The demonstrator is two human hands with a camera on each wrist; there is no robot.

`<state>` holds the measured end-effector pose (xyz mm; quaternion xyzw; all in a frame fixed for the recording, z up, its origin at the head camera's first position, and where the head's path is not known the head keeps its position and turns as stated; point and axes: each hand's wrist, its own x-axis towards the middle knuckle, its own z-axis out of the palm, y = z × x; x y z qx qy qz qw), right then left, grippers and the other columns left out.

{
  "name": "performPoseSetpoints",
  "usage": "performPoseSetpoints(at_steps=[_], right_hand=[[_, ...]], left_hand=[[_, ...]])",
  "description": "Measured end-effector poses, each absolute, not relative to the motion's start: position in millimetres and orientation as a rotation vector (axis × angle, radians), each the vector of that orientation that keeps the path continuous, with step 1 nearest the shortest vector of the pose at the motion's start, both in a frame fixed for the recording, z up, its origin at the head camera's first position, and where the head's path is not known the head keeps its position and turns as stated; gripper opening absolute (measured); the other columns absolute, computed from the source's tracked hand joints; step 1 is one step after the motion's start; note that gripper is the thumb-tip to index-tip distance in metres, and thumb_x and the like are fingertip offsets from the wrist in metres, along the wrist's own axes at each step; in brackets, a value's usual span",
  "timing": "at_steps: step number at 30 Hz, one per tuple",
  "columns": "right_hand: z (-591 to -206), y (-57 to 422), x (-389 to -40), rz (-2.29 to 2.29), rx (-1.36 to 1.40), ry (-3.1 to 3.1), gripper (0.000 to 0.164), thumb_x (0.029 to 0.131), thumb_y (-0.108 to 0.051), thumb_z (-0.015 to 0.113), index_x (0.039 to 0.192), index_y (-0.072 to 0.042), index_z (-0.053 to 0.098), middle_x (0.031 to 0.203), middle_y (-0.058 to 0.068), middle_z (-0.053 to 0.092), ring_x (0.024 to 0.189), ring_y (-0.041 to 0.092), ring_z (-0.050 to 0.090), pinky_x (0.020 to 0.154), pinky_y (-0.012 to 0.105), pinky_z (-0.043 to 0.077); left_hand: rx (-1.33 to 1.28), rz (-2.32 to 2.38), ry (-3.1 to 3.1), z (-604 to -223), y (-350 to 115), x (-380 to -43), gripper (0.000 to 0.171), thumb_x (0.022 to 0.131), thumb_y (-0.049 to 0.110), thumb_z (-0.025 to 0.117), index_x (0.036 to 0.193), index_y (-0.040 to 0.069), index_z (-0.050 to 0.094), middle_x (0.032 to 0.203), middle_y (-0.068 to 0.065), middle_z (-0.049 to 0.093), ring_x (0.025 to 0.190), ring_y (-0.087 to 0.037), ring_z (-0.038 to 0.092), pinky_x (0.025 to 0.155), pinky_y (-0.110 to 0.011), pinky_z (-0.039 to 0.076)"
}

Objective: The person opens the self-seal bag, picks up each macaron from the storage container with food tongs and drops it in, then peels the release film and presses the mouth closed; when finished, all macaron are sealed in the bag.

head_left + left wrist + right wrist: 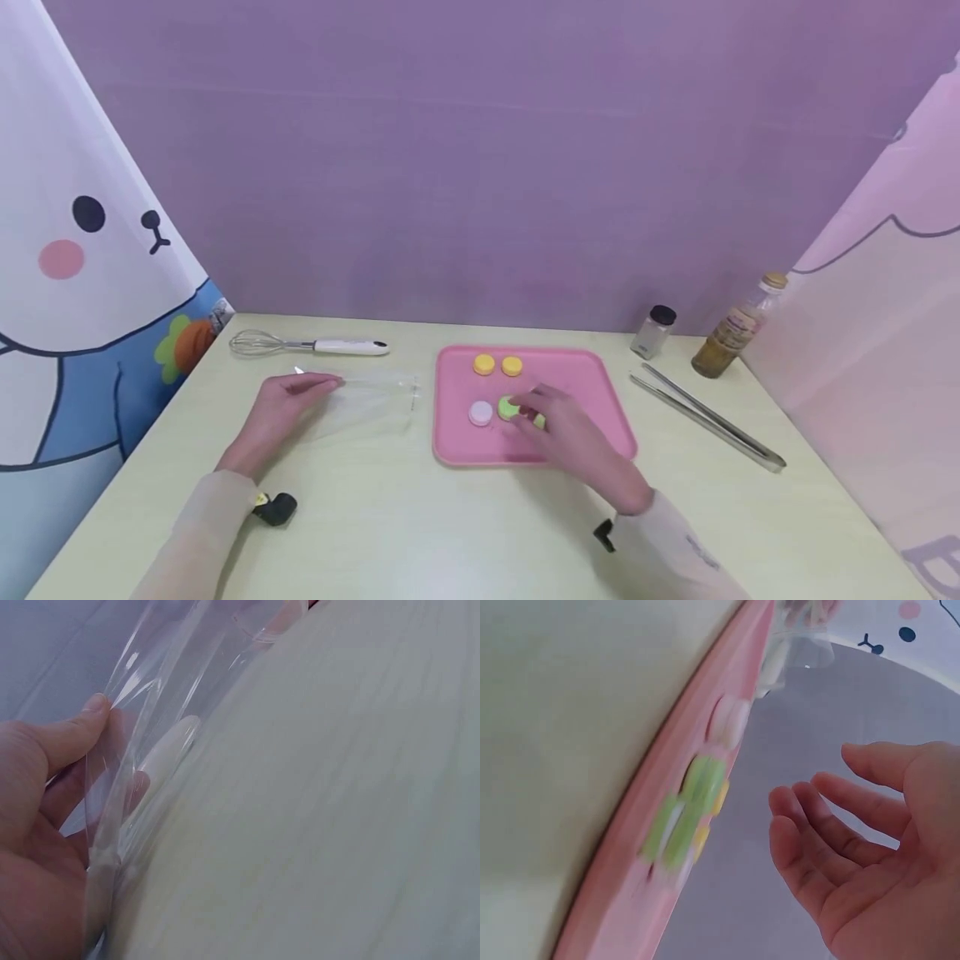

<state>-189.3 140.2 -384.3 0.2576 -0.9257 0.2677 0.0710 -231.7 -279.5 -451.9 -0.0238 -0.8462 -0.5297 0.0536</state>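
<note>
My left hand (288, 408) pinches the edge of a clear plastic bag (371, 404) between thumb and fingers. The left wrist view shows the thin film (169, 682) creased beside the thumb. Over a pink tray (585, 383) hovers my right hand (570, 437), its fingers loosely bent with nothing between them. Macarons lie on this tray: a lilac one (481, 412), two yellow ones (483, 364) behind, and green ones. One green macaron (507, 408) is partly hidden by the right hand in the head view. In the right wrist view, two green macarons (703, 780) sit side by side, blurred.
Behind the bag lies a whisk (348, 347) with a white handle. Metal tongs (708, 417) rest right of the tray. Farther back stand a small black-capped jar (652, 333) and a corked bottle (731, 337). A purple backdrop (450, 192) borders the table's far edge.
</note>
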Motion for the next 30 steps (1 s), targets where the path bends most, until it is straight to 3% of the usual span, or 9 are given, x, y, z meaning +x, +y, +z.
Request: performPoseSetpoints(at_steps=[8, 16, 30], right_hand=[[-386.2, 191.1, -161.3, 0.804, 0.712, -2.792, 0.026, 0.095, -0.014, 0.072, 0.119, -0.005, 0.073, 0.094, -0.008, 0.065, 0.071, 0.003, 0.052, 0.061, 0.022, 0.05], [-393.1, 233.5, -134.8, 0.777, 0.642, -2.728, 0.03, 0.093, -0.008, 0.074, 0.122, -0.004, 0.07, 0.106, 0.005, 0.069, 0.077, 0.002, 0.057, 0.061, 0.022, 0.052], [-414.7, 310.3, -102.5, 0.688, 0.491, -2.559, 0.039, 0.079, 0.006, 0.08, 0.116, -0.005, 0.072, 0.096, 0.0, 0.069, 0.079, 0.0, 0.06, 0.057, 0.017, 0.049]], left_hand=[[-0.061, -1.628, -2.556, -453.2, -280.6, -229.2, 0.045, 0.093, 0.042, 0.073, 0.122, 0.008, 0.073, 0.118, -0.001, 0.073, 0.108, -0.001, 0.061, 0.093, -0.013, 0.042], [-0.087, -1.635, -2.535, -449.7, -279.5, -227.8, 0.042, 0.094, 0.038, 0.073, 0.121, 0.006, 0.073, 0.118, -0.005, 0.073, 0.105, 0.004, 0.06, 0.092, -0.01, 0.041], [-0.094, -1.605, -2.567, -451.7, -279.5, -231.1, 0.042, 0.095, 0.041, 0.072, 0.122, 0.008, 0.074, 0.117, 0.0, 0.074, 0.108, 0.003, 0.059, 0.093, -0.008, 0.04]])
